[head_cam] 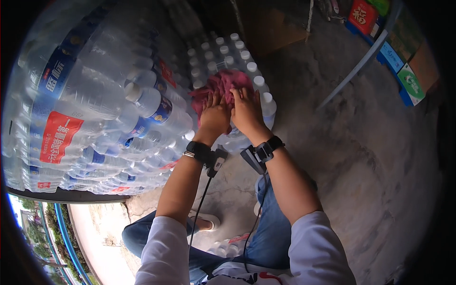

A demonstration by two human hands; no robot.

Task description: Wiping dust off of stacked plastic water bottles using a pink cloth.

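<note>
A crumpled dark pink cloth (pixel 228 82) lies on a pack of capped clear plastic bottles (pixel 259 81) in front of me. Both my hands are on the cloth: my left hand (pixel 214 113) rests on its left part with the fingers spread forward, and my right hand (pixel 246 111) lies beside it with the fingers bent over the cloth. Whether the right fingers pinch the fabric cannot be told. White caps show around the cloth. Each wrist wears a black strap with a small device and a cable.
Stacked shrink-wrapped packs of water bottles (pixel 103 92) rise at the left. Another bottle pack (pixel 228 247) is on the concrete floor between my legs. A grey pole (pixel 352 74) slants at the upper right, near boxes (pixel 411 83) on a blue base. Cardboard (pixel 281 32) lies behind the bottles.
</note>
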